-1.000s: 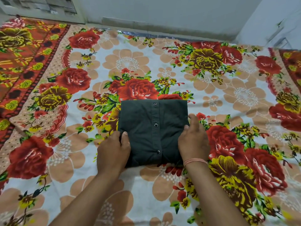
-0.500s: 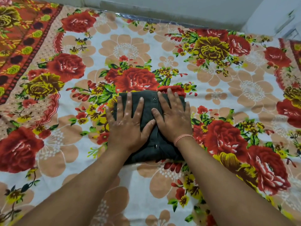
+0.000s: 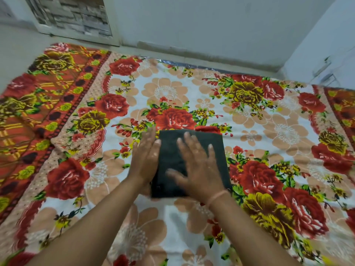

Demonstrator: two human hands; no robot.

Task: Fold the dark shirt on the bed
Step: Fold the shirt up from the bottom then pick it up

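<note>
The dark shirt [image 3: 217, 150] lies folded into a compact rectangle in the middle of the flowered bed sheet [image 3: 192, 93]. My left hand [image 3: 145, 160] is flat, fingers together, against the shirt's left edge and partly off it on the sheet. My right hand [image 3: 196, 166] rests palm down with fingers spread on top of the shirt, covering its centre. A thin pink band circles my right wrist. Both hands are motion-blurred. The button placket is not visible.
The bed runs to a white wall [image 3: 192, 25] at the far side. A tiled window or panel [image 3: 71, 16] sits at the upper left. An orange-red patterned border [image 3: 28, 112] of the sheet covers the left side.
Both hands were pressing flat on the shirt's middle. My left hand has slid to the shirt's left edge, and my right hand has shifted toward the centre. The camera has tilted up.
</note>
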